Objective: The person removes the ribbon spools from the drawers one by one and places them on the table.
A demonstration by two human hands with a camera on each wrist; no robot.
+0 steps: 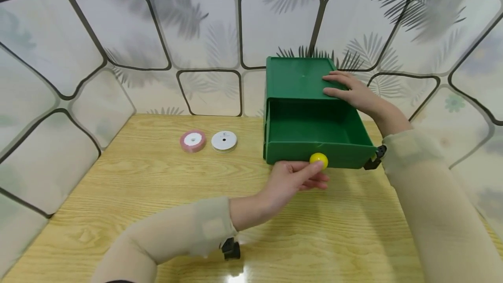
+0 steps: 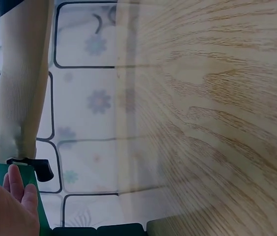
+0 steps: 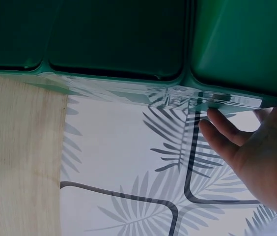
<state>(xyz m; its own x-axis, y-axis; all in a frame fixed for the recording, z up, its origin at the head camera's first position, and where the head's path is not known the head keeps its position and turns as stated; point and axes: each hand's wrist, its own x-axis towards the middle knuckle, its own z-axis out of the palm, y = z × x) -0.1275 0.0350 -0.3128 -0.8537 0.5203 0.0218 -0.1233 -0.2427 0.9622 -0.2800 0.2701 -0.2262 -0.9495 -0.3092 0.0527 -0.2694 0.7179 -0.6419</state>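
Note:
A green drawer box [image 1: 296, 77] stands at the back right of the table, its drawer [image 1: 288, 153] pulled out toward me. The drawer's inside shows bare green walls. At the drawer front, my left hand [image 1: 286, 184] pinches the round yellow knob [image 1: 318, 160], thumb against it and the other fingers beneath. My right hand [image 1: 355, 93] rests on the top right edge of the box with fingers spread. In the right wrist view, that hand's fingertips [image 3: 214, 115] lie at the rim of the green box. The left wrist view catches part of the left hand [image 2: 11, 209] beside green plastic.
A pink-edged ribbon spool [image 1: 193, 140] and a white spool [image 1: 224, 141] lie side by side left of the box. The wood-grain table [image 1: 157, 178] meets a patterned cloth wall [image 1: 208, 34] close behind the box. Black wrist mounts [image 1: 231, 248] hang below both sleeves.

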